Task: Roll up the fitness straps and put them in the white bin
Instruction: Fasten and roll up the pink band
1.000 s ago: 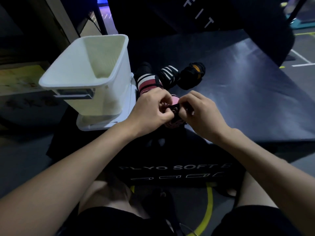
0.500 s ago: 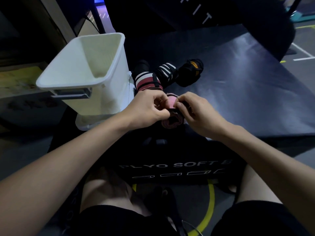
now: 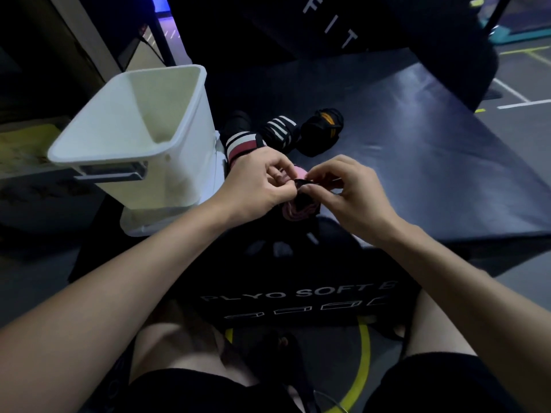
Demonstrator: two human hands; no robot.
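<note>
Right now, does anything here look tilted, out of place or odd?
Yes: the white bin leans, its base propped on a white lid instead of sitting flat. Otherwise nothing stands out; both hands pinch the pink strap.

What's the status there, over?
Left hand and right hand both pinch the pink strap, half rolled. Bin looks empty. Three more straps wait beside it. Nothing in the way.

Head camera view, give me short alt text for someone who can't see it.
Both hands, left hand and right hand, pinch a pink and black strap over a dark mat. A white bin stands at left, beside three rolled straps.
</note>
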